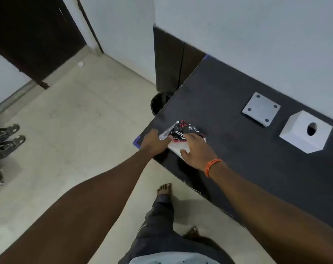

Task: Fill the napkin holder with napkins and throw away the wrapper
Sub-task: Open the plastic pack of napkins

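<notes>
A pack of white napkins in a black printed wrapper (182, 130) lies near the left corner of the dark table (238, 159). My left hand (154, 142) pinches the clear torn edge of the wrapper. My right hand (197, 149) lies flat on the white napkins (176, 146), fingers spread over the pack. Farther right on the table sits the white napkin holder body (305, 137), a box with a round hole in its top. Its flat white lid or base plate (261, 108) with four holes lies apart, beside it.
A dark waste bin (159, 103) stands on the floor just past the table's left edge. Sandals (6, 140) lie on the tiled floor at the far left. A white wall runs behind the table, and a dark door stands at the top left.
</notes>
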